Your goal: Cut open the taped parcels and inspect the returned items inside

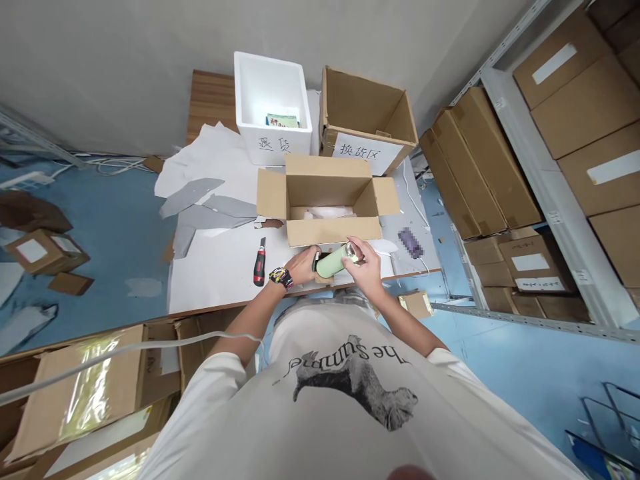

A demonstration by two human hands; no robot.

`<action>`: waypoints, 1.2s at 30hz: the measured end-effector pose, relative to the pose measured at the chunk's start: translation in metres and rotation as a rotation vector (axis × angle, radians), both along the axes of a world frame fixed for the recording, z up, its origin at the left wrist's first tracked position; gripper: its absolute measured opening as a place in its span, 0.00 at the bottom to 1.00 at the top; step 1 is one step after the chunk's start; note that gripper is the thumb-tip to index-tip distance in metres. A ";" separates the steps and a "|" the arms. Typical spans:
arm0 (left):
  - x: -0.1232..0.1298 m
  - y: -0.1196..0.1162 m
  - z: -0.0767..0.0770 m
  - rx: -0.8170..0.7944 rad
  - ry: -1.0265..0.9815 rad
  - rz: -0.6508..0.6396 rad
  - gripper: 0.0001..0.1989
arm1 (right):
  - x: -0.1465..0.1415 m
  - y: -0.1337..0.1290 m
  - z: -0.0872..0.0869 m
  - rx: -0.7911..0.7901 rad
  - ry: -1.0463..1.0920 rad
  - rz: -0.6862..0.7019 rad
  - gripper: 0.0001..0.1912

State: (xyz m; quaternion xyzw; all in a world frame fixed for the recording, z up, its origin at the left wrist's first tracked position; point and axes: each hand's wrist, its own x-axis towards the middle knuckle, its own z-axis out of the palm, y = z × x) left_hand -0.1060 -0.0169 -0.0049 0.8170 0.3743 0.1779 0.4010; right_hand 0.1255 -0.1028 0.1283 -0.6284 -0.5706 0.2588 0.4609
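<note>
A pale green bottle (331,264) with a shiny end is tilted at the table's front edge. My right hand (366,267) has its fingers closed round the shiny upper end. At the bottle's lower left, my left hand (303,265), with a watch on the wrist, is closed on a small dark and brown item that is partly hidden. Just beyond both hands stands an open cardboard box (333,232), its flaps folded out and some pale wrapping inside. A red and black box cutter (259,263) lies left of my left hand.
Behind the open box are a white foam box (273,113) and a larger cardboard box (367,110), both with handwritten labels. Torn paper (200,173) covers the table's left part. A purple pixelated item (411,243) lies on the right. Shelves of cartons (500,167) stand at the right.
</note>
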 end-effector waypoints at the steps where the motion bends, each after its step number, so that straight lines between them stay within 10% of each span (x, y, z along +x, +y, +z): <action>1: 0.000 0.000 -0.001 -0.015 -0.005 0.024 0.34 | 0.000 0.000 -0.001 0.003 -0.006 -0.036 0.29; 7: 0.003 -0.008 -0.012 -0.074 0.030 0.153 0.33 | 0.007 -0.001 -0.007 0.026 0.017 -0.208 0.29; 19: 0.004 -0.019 -0.019 -0.103 -0.065 0.269 0.32 | -0.029 0.010 -0.011 -0.228 -0.378 0.287 0.32; 26: 0.013 -0.021 -0.027 -0.089 0.003 0.287 0.30 | -0.041 0.018 -0.044 -0.408 -0.632 0.289 0.31; 36: 0.012 -0.021 -0.034 -0.082 -0.018 0.322 0.30 | -0.058 0.033 -0.042 -0.502 -0.826 0.297 0.19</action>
